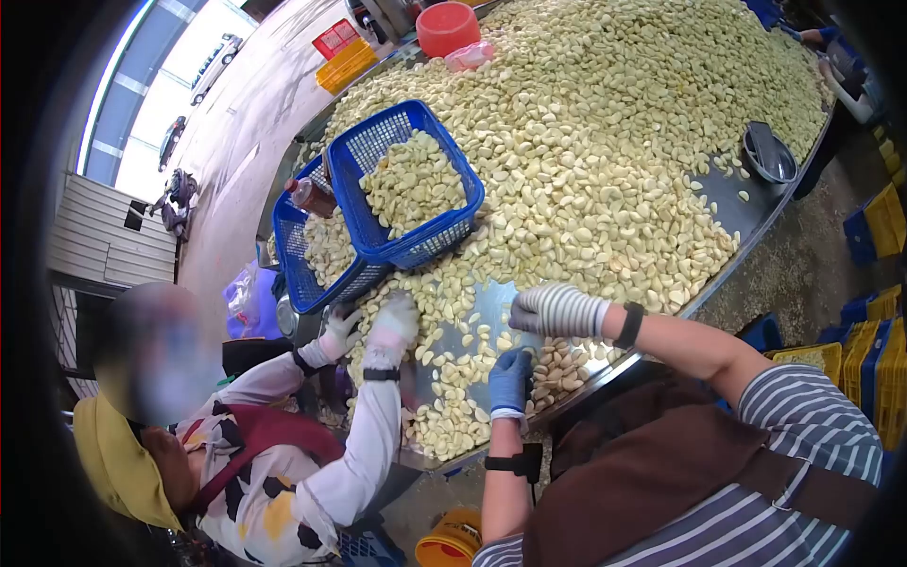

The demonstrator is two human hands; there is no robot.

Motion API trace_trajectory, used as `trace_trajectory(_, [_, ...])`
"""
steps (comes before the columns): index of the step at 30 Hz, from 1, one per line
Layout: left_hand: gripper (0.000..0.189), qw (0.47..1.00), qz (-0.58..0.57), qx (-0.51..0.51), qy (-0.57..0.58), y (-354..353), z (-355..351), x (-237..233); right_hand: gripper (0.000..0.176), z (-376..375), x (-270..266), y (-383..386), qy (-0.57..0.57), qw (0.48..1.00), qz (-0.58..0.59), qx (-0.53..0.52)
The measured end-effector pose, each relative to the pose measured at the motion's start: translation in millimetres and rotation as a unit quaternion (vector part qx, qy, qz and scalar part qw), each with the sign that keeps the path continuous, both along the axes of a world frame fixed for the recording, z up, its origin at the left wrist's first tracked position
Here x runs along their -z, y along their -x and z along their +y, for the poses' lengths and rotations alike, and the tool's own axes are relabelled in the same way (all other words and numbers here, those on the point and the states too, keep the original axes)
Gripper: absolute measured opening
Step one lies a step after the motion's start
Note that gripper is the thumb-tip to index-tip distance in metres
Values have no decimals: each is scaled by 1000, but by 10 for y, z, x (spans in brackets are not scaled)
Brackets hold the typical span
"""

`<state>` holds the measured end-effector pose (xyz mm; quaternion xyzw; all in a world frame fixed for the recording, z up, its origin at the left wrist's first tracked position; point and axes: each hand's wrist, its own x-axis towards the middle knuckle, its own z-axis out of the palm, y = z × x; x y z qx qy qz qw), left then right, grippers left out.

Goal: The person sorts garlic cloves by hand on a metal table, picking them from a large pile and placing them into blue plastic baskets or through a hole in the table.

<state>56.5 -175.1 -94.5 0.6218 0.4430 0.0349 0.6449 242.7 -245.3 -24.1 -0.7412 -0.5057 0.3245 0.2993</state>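
1. Pale cloves (605,180) are heaped across the table (756,208), from upper centre to the right of the frame; the layer thins toward lower centre, where bare metal shows.
2. Right hand (557,310), in a striped glove, is at the centre of the frame, at the lower edge of the heap. Fingers point left and bend downward; whether its grip is apart or together on a clove cannot be judged.
3. Left hand (511,380), in a blue glove, is just below and left of the right hand, low over the table. Fingers are curled, tips hidden; grip contents not determinable.
4. Browner cloves (561,370) lie in a small group just right of the left hand, near the table's lower edge.
5. Upper blue basket (444,233), left of centre, is part-filled with cloves and overlaps the lower blue basket (316,300), which holds cloves and a bottle (312,197).
6. Co-worker's white-gloved hands (394,321) are at left of centre, among the cloves below the baskets.
7. Metal scoop (770,153) rests near the table's edge, upper right. Red tub (448,28) stands at top centre.
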Motion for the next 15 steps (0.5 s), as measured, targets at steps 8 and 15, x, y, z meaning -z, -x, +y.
trace_trajectory(8, [16, 926, -134, -213, 282, -271, -104, -331, 38, -129, 120, 474, -58, 991, 71, 95])
trace_trajectory(15, [18, 947, -167, -209, 176, -284, -157, -525, 36, -91, 341, 642, -153, 941, 215, 210])
